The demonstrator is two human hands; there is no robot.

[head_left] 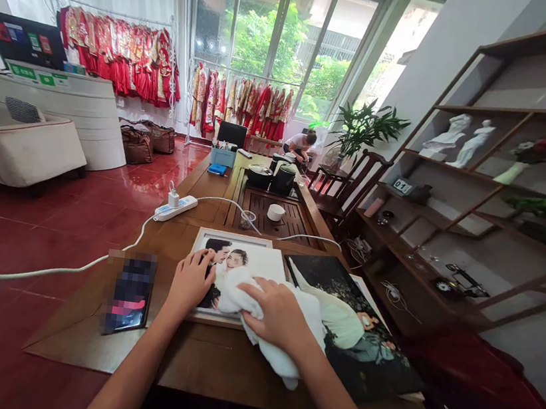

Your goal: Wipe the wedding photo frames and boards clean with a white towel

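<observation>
A framed couple photo [266,257] lies flat on the wooden table in front of me. My left hand [194,281] rests on its left side, fingers stretched out over the frame edge and the picture. With my right hand [276,315] I grip a bunched white towel [307,309], pressed on the photo's surface. The towel hides the lower right of the picture, and its loose end hangs toward the table's front. To the right, partly under the towel's edge, lies a large dark photo print [368,358] with a figure in a pale gown.
A phone [130,296] lies left on the table [84,340]. Behind the photo are a power strip [176,208] with a white cable, a tea tray [296,217] and a kettle [283,180]. Shelves [478,174] stand right; a person [302,142] sits far back.
</observation>
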